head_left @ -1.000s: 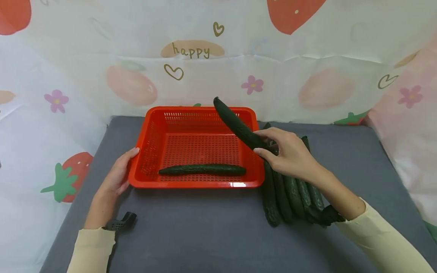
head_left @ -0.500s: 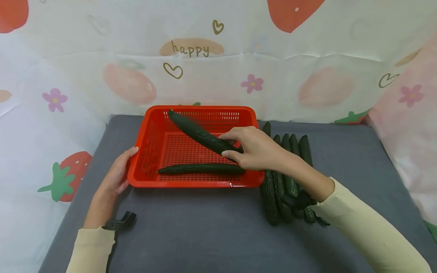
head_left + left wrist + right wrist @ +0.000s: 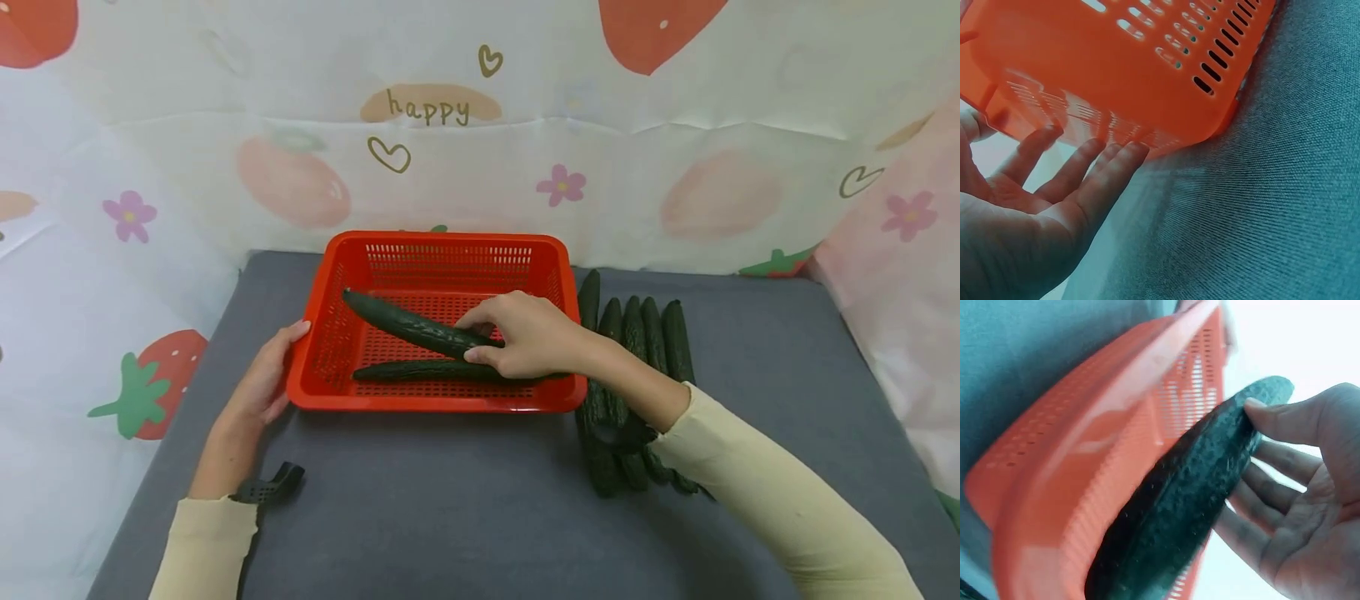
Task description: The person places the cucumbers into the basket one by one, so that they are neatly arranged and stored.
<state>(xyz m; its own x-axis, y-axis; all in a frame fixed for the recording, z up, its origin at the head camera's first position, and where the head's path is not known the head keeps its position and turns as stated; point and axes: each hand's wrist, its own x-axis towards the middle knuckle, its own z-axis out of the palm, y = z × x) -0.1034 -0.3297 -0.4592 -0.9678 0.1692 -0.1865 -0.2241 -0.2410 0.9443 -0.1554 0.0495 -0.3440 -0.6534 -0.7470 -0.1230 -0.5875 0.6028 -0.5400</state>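
A red plastic basket [image 3: 435, 405] with slotted walls sits on the grey table. My left hand [image 3: 262, 375] holds its left side, thumb at the rim; in the left wrist view the fingers [image 3: 1113, 172] touch the outer wall. Between thumb and fingers, my right hand [image 3: 528, 333] pinches one end of a dark green cucumber [image 3: 412, 327], slanted inside the basket, its far end pointing left. Nearer the front wall lies a second cucumber [image 3: 420, 372], partly covered by the right hand. In the right wrist view the held cucumber [image 3: 1179, 494] lies across the basket's rim.
Several more cucumbers [image 3: 635, 329] lie side by side on the table, right of the basket, partly under the right forearm. Behind the grey table [image 3: 435, 500] hangs a patterned cloth [image 3: 480, 183], close to the basket's back.
My right hand has carried the cucumber leftward and down, from above the basket's right edge to inside it. The left hand stays at the basket's left side.
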